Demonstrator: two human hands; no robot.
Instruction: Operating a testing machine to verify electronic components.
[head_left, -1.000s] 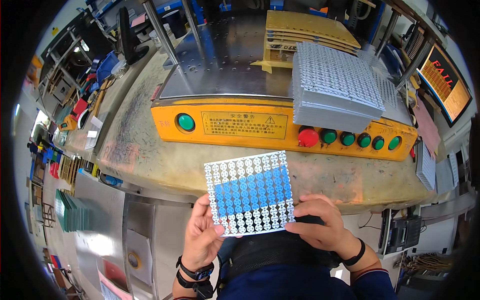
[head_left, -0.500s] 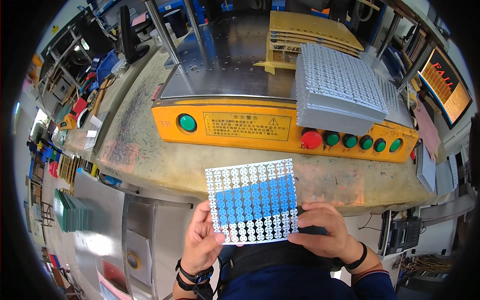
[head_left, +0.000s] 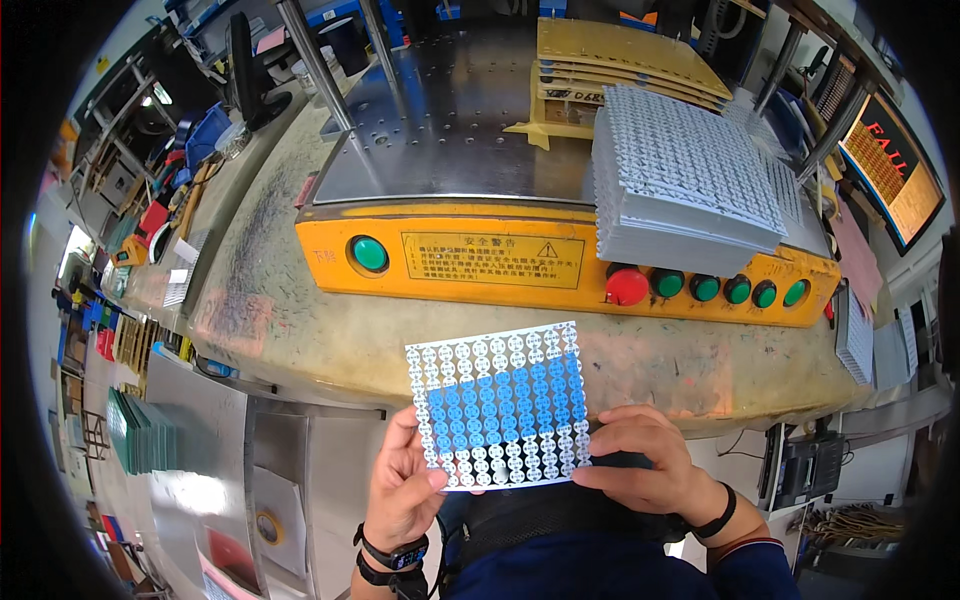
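Left hand (head_left: 403,490) and right hand (head_left: 648,462): each grip is closed on a lower corner of the perforated panel (head_left: 505,405). The panel is held before the body, by the near edge of the tabletop (head_left: 330,345). Caution: uneven pressure between the grips could flex the thin panel. Beyond is the yellow machine base (head_left: 345,285) with its red button (head_left: 627,287). Above the button, the panel stack (head_left: 690,165) appears to overhang; a knock could dislodge its upper sheets.
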